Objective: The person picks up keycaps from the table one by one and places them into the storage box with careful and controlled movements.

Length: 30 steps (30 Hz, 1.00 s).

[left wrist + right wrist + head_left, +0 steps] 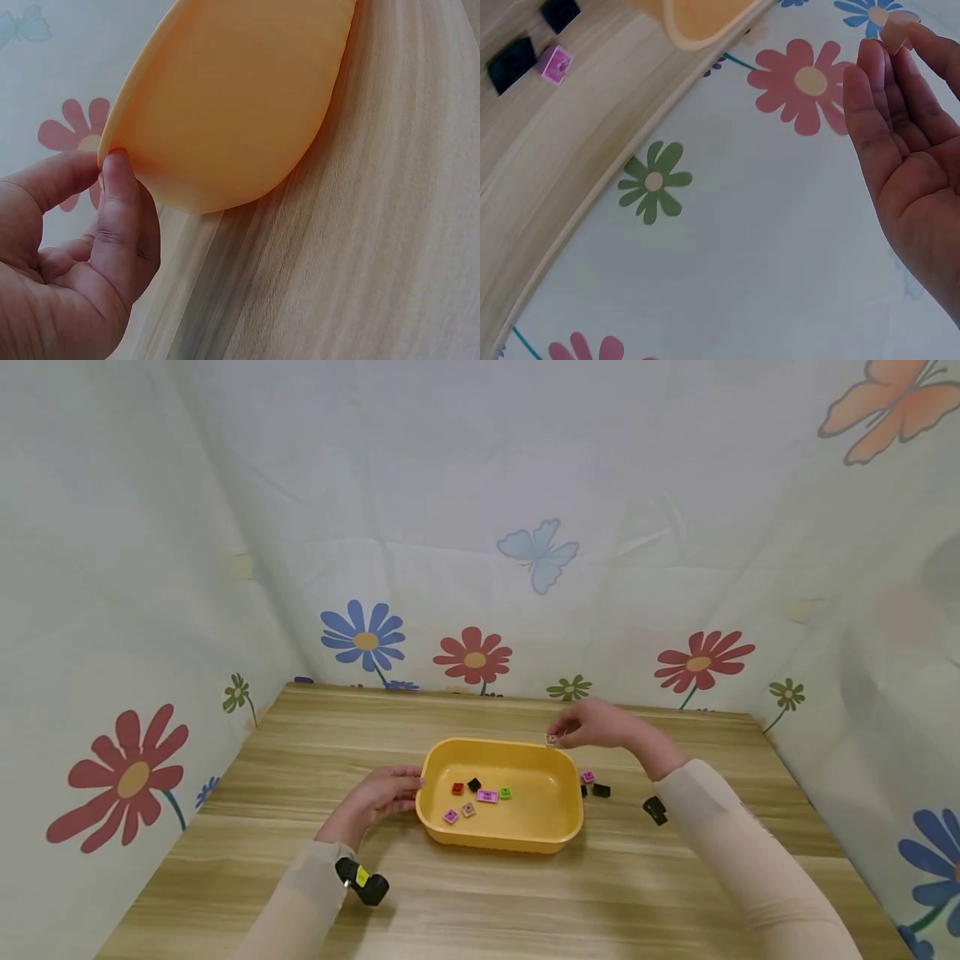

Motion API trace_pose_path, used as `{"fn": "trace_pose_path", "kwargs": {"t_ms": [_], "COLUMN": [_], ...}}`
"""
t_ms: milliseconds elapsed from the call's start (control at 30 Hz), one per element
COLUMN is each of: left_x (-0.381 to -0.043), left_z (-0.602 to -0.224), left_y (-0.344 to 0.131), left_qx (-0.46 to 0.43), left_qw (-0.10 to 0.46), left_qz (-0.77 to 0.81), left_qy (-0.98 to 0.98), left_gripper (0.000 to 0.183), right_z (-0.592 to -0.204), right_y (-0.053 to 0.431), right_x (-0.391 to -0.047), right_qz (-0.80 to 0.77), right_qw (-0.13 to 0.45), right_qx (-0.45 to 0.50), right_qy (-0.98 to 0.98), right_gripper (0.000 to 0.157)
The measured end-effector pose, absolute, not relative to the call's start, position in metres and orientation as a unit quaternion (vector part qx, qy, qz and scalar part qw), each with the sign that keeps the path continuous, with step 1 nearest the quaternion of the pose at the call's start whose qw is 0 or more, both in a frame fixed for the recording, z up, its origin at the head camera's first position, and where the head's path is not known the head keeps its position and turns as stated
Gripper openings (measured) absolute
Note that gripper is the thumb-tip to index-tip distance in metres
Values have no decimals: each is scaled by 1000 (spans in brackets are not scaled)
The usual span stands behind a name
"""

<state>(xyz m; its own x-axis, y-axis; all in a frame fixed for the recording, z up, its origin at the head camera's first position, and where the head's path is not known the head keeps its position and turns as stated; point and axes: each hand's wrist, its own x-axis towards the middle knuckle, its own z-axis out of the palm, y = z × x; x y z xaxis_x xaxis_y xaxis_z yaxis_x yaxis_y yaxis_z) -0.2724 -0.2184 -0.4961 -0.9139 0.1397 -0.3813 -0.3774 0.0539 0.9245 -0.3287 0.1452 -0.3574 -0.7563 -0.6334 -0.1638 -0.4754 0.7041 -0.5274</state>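
My left hand (381, 795) pinches the left rim of a yellow plastic tub (498, 842) between thumb and fingers; the left wrist view shows this grip on the tub's edge (225, 105) closely. Above the tub's far right corner, my right hand (597, 724) holds a small pale beige toy block (552, 739) in its fingertips. Inside the tub lie a red block (457, 788), a black block (474, 784), a longer pink block (487, 796), a green block (505, 793), a small pink block (450, 816) and a beige block (468, 810).
Right of the tub, a pink block (588, 777) lies beside a black block (602, 791), with another black piece partly behind the tub wall. Farther right is a black piece (656, 811) near my sleeve. A flower-printed curtain (450, 568) encloses the wooden table (480, 910).
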Motion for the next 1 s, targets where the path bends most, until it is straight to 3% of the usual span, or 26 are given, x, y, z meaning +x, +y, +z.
{"fn": "trace_pose_path", "kwargs": {"t_ms": [1000], "left_x": [-271], "left_z": [-492], "left_y": [-215], "left_qx": [-97], "left_qw": [187], "left_qz": [669], "left_qy": [713], "left_gripper": [47], "right_z": [-388], "right_y": [56], "right_x": [-348], "right_qz": [-181], "right_qw": [264], "right_qx": [-373], "right_qy": [871], "right_gripper": [10]}}
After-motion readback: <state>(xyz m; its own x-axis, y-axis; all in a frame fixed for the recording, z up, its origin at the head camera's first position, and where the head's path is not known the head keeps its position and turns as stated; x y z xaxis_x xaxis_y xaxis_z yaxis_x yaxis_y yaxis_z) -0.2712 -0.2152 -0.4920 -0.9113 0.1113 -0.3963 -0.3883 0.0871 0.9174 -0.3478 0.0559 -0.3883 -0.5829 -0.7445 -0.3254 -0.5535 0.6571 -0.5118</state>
